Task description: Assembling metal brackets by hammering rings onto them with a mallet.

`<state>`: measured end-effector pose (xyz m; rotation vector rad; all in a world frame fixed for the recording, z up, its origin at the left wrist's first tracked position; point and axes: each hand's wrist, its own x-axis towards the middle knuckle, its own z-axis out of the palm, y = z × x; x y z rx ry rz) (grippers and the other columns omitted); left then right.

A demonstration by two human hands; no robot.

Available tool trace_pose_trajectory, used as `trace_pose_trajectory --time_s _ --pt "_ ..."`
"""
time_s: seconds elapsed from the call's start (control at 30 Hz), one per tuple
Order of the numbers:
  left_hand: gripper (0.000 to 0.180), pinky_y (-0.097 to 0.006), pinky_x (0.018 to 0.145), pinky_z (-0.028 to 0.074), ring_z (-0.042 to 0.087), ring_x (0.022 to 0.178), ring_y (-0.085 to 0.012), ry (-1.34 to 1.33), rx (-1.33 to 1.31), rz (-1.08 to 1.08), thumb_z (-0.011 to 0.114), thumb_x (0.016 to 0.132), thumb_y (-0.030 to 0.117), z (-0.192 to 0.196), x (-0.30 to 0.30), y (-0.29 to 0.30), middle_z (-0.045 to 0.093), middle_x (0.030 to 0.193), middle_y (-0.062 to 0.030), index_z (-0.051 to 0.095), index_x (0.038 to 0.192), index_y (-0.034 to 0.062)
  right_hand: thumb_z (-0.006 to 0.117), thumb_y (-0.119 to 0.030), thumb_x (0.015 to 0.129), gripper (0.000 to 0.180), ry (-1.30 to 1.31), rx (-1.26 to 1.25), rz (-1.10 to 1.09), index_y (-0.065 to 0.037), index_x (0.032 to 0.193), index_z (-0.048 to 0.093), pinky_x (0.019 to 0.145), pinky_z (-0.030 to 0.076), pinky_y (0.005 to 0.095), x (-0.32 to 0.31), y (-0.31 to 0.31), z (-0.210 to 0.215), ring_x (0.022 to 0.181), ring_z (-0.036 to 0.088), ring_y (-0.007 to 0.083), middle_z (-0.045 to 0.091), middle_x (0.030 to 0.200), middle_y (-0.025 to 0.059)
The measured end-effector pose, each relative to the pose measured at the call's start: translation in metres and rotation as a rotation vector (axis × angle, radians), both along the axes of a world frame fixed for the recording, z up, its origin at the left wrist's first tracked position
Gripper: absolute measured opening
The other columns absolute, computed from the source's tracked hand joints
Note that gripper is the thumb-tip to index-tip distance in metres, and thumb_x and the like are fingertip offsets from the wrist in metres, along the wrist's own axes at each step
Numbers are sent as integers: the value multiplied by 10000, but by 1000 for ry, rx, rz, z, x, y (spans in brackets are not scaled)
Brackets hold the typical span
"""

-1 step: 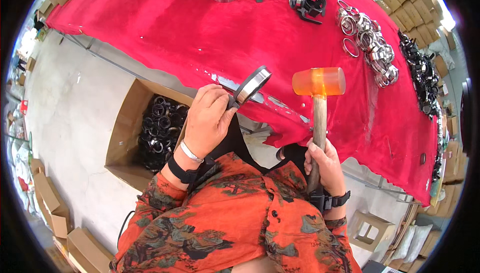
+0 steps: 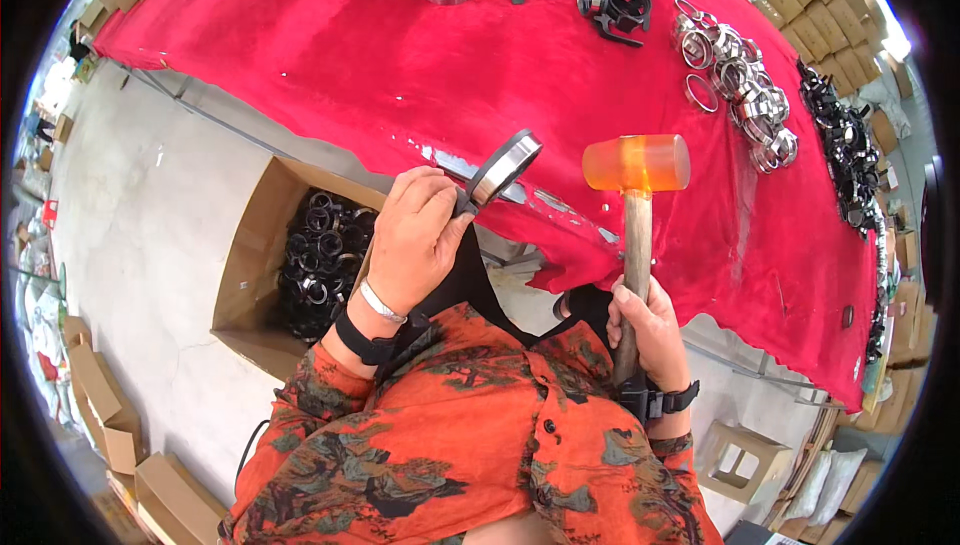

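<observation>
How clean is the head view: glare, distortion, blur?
Head view: black fisheye border, front edge of the red cloth bows; head view: blown-out patch at upper right beside the stacked cartons, bright highlight on the held ring; head view: ring and mallet look sharp, clutter along the left rim is soft, hard to make out.

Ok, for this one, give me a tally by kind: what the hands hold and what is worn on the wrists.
Mallet, in the right hand: 1
Silver-and-black ring part, in the left hand: 1
Black wrist straps, one per wrist: 2
Silver-coloured bracelet, left wrist: 1
Total: 5
</observation>
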<state>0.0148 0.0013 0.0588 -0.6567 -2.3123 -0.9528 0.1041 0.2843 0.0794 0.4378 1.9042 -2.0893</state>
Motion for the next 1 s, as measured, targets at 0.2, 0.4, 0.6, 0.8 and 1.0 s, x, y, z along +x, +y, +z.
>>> trace_pose_trajectory --time_s 0.2,0.4,0.6,0.8,1.0 --pt "180 -420 804 471 558 931 -368 -44 -72 124 670 726 41 6 20 -6 590 925 -162 592 873 -26 647 -187 878 201 45 31 62 -52 935 510 473 424 236 6 10 -23 529 505 78 517 673 -3" --pt "305 -465 901 422 513 1048 -408 -384 -449 658 637 811 169 -36 54 -125 592 1072 -217 583 1031 -36 630 -166 875 208 42 -145 146 -40 978 501 515 472 248 -1 20 -39 567 544 96 528 719 6" --pt "292 -416 887 454 566 1002 -373 -166 -273 274 647 818 170 55 -50 -40 621 1046 -195 604 1042 -12 636 -183 854 271 -53 -344 247 -16 1033 519 552 458 255 -6 35 -51 579 544 119 547 701 28" --pt "400 -420 913 458 540 1073 -361 -32 -535 54 644 822 269 64 -216 62 553 1183 -189 563 1135 33 668 -253 853 314 -53 -343 300 -10 1013 550 563 460 248 3 48 -60 615 538 101 539 755 11" --pt "546 -517 943 442 455 1223 -354 -413 -655 665 662 794 411 59 -310 45 461 1318 -147 548 1234 107 645 -224 822 378 -129 -469 392 15 1093 534 621 460 268 1 59 -70 649 552 131 566 786 43"
